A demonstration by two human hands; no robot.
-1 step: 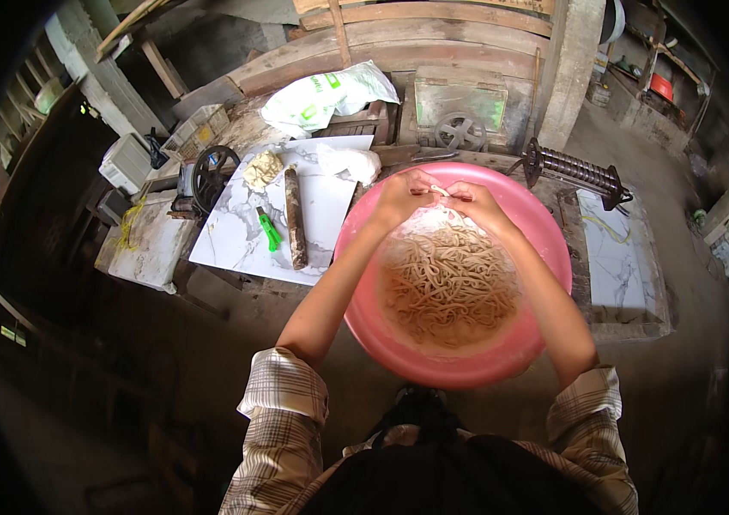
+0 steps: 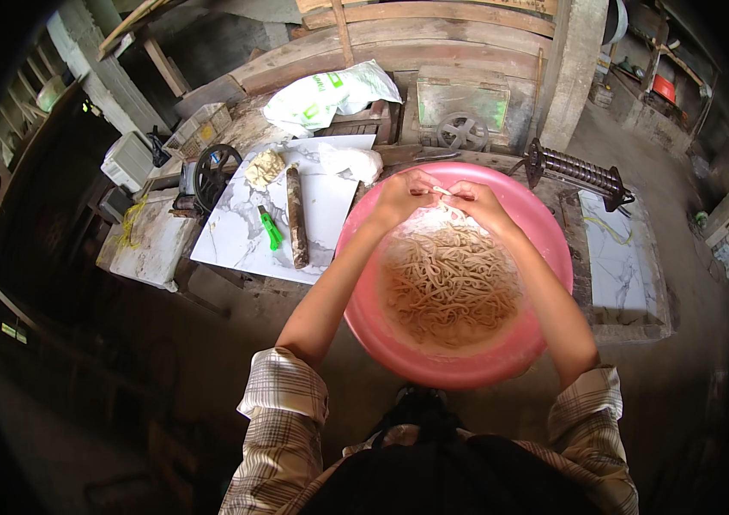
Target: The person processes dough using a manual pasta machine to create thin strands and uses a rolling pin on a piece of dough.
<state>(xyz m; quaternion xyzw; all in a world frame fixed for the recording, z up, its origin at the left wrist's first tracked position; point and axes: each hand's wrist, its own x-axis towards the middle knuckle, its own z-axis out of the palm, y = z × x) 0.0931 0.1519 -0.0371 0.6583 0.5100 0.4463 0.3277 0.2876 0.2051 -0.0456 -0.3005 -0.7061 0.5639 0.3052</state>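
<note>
Over the far side of a pink basin (image 2: 544, 245), my left hand (image 2: 404, 197) and my right hand (image 2: 477, 202) meet with fingertips closed. Between them they pinch a short pale dough strand (image 2: 441, 190), its ends hidden by the fingers. Below my hands, the basin holds a tangled heap of beige dough strands (image 2: 450, 275), with white flour (image 2: 420, 225) at its far side. On a marbled white board (image 2: 235, 232) to the left lie a lump of dough (image 2: 263, 169), a floury rolling pin (image 2: 296, 215) and a green box cutter (image 2: 271, 230).
A white plastic bag (image 2: 351, 161) lies on the board's far right corner, near the basin. Behind it rests a larger white and green sack (image 2: 330, 99). A ridged metal roller (image 2: 577, 175) stands right of the basin, and a black handwheel (image 2: 215, 174) left of the board.
</note>
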